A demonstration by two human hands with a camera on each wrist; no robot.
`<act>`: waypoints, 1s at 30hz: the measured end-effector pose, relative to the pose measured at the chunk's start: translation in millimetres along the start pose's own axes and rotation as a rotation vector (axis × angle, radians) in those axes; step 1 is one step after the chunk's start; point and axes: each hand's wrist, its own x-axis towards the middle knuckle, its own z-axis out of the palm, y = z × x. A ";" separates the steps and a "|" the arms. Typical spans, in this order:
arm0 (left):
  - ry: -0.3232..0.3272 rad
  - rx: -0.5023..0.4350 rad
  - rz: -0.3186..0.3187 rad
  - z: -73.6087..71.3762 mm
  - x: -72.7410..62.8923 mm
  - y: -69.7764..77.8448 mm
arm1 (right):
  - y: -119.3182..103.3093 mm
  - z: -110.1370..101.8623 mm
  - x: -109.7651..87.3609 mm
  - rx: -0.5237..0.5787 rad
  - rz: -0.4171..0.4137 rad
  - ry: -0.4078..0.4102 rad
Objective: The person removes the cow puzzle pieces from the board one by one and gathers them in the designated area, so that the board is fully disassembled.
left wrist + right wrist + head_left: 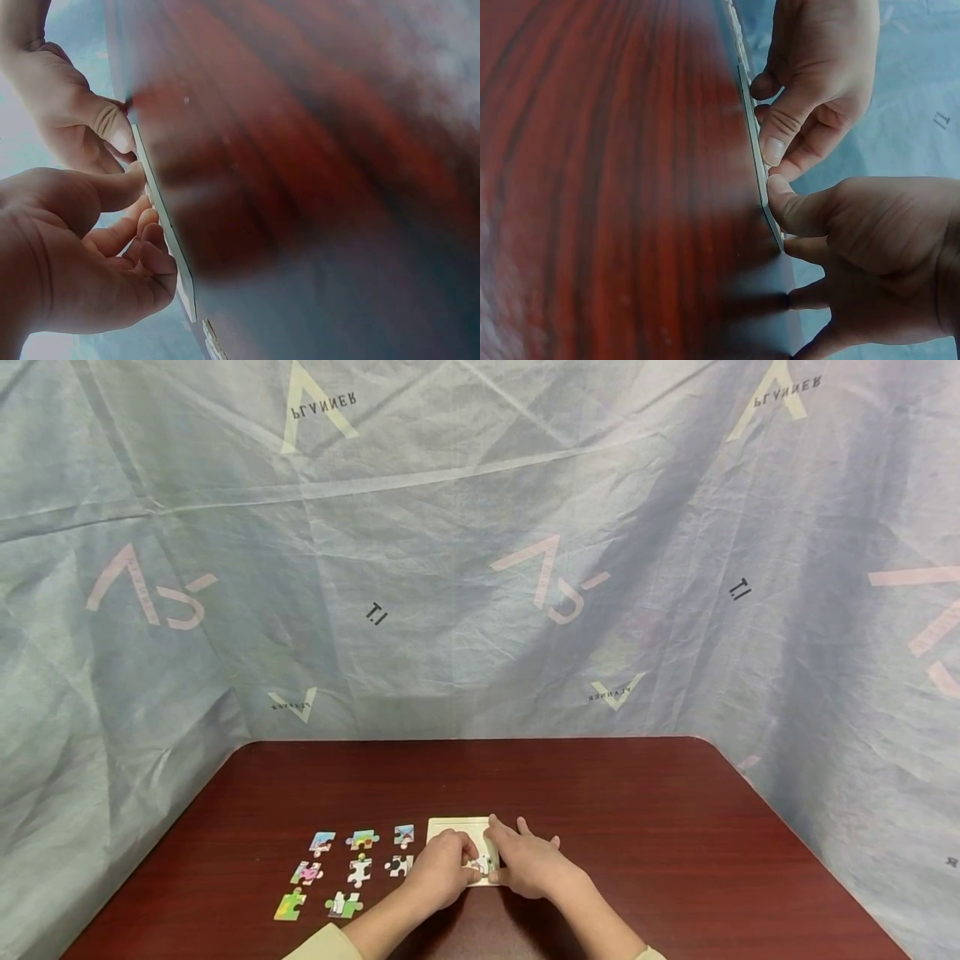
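Observation:
A pale wooden puzzle tray [459, 821] lies on the table in the head view, partly hidden under both hands. At its right side sits a white and green puzzle piece [486, 863]. My left hand [444, 868] reaches over the tray with curled fingers, thumb and forefinger pinching the piece. In the left wrist view, this hand's other fingers [157, 259] bend down close over the tray edge [169, 217]. My right hand [531, 863] is at the tray's right edge. Its thumb [795, 206] touches that near corner, and its fingers [810, 296] spread straight toward the table.
Several loose puzzle pieces lie in rough rows left of the tray, among them a green one [290, 906], a pink one [307, 872] and a black-and-white one [398, 865]. The dark red table [615, 793] has rounded far corners. Grey printed cloth [450, 610] hangs behind it.

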 end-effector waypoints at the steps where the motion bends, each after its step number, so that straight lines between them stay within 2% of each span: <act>1: 0.000 0.002 0.001 0.1 0.2 0.0 | 0.6 0.2 0.3 0.000 0.002 -0.002; 21: 0.018 0.002 0.011 -1.4 1.0 -0.3 | -1.0 2.2 2.0 -0.059 0.016 0.008; 30: 0.081 -0.027 0.006 -1.7 1.7 0.7 | -3.3 0.1 1.1 -0.061 0.028 0.005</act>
